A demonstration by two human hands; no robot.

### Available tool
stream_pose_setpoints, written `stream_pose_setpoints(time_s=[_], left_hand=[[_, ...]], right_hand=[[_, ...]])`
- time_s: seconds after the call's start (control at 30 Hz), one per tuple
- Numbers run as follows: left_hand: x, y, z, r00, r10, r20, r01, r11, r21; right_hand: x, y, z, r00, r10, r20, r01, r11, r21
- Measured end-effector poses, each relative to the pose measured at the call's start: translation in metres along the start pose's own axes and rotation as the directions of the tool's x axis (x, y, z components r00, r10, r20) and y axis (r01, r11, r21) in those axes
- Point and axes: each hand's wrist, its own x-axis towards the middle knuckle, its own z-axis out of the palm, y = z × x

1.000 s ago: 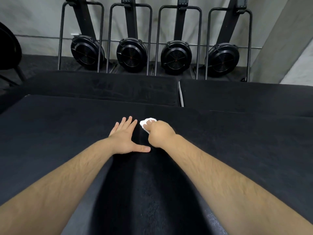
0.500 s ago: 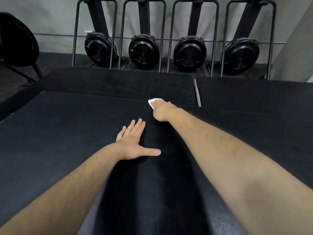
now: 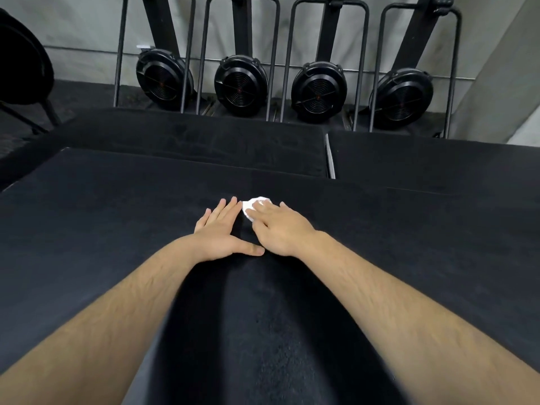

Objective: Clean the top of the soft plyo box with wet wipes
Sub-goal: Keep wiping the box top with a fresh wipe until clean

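Observation:
The black soft plyo box [image 3: 87, 244] fills the lower view, and its top runs under both my forearms. A small bunched white wet wipe [image 3: 252, 206] lies on the top near the far edge. My right hand [image 3: 279, 229] lies over the wipe and presses it down with fairly straight fingers, so only its front and left parts show. Just to the left, my left hand [image 3: 223, 232] rests flat on the box, fingers together and thumb stretched toward the right hand.
Two more black soft boxes [image 3: 190, 141] [image 3: 438, 162] stand behind this one, split by a narrow gap. Several black fan machines [image 3: 241, 83] in metal frames line the grey wall. Dark equipment [image 3: 20, 62] sits at the far left.
My right hand pushed the wipe out to the box's far edge, then drew it back beside my left hand. My left hand stayed flat on the top.

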Motion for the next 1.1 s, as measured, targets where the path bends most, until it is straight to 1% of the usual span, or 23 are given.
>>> stream_pose_setpoints(time_s=[0.1, 0.2, 0.27, 0.37, 0.47, 0.53, 0.67, 0.73, 0.8, 0.87, 0.93, 1.0, 1.1], left_hand=[[0.001, 0.001, -0.002, 1.0, -0.007, 0.002, 0.007, 0.999, -0.043], [-0.004, 0.006, -0.005, 1.0, -0.015, -0.008, 0.015, 0.997, -0.077], [-0.007, 0.011, -0.008, 0.999, -0.043, 0.004, 0.043, 0.993, -0.113], [-0.01, 0.015, -0.01, 0.997, -0.078, 0.023, 0.08, 0.987, -0.137], [-0.008, 0.011, -0.01, 0.994, -0.107, 0.033, 0.111, 0.982, -0.153], [-0.009, 0.011, -0.009, 0.993, -0.113, 0.034, 0.117, 0.981, -0.153], [-0.014, 0.013, -0.007, 0.999, -0.049, -0.003, 0.049, 0.995, -0.088], [-0.019, 0.012, -0.005, 1.0, -0.003, -0.022, 0.002, 1.0, -0.023], [-0.023, 0.015, -0.006, 1.0, -0.006, -0.016, 0.007, 1.0, 0.009], [-0.035, 0.019, -0.007, 1.0, -0.023, 0.014, 0.022, 0.999, 0.025], [-0.05, 0.019, -0.006, 0.999, -0.028, 0.041, 0.026, 0.999, 0.036], [-0.066, 0.017, -0.001, 0.998, -0.044, 0.054, 0.044, 0.999, 0.004], [-0.078, 0.017, 0.007, 0.998, -0.063, 0.006, 0.063, 0.997, -0.041]], right_hand=[[0.021, 0.004, -0.011, 0.999, 0.045, 0.01, -0.045, 0.999, 0.0], [0.057, 0.015, -0.028, 0.992, 0.124, 0.016, -0.124, 0.992, 0.034], [0.08, 0.023, -0.036, 0.985, 0.167, 0.034, -0.168, 0.985, 0.036], [0.097, 0.027, -0.034, 0.982, 0.186, 0.027, -0.186, 0.983, 0.011], [0.085, 0.023, -0.029, 0.994, 0.112, -0.012, -0.112, 0.994, 0.01], [0.066, 0.021, -0.026, 0.998, 0.062, -0.009, -0.062, 0.998, 0.021], [0.025, 0.01, -0.016, 0.999, 0.011, 0.03, -0.011, 1.0, 0.012], [0.004, 0.001, -0.011, 0.998, 0.009, 0.06, -0.008, 1.0, -0.013], [-0.013, -0.007, -0.006, 0.995, 0.008, 0.102, -0.006, 1.0, -0.015], [-0.032, -0.014, 0.001, 0.992, 0.007, 0.125, -0.008, 1.0, 0.003], [-0.046, -0.019, 0.009, 0.995, 0.028, 0.1, -0.035, 0.997, 0.07], [-0.046, -0.021, 0.013, 0.995, 0.068, 0.067, -0.076, 0.988, 0.133], [-0.029, -0.025, 0.009, 0.992, 0.098, 0.077, -0.109, 0.981, 0.16]])
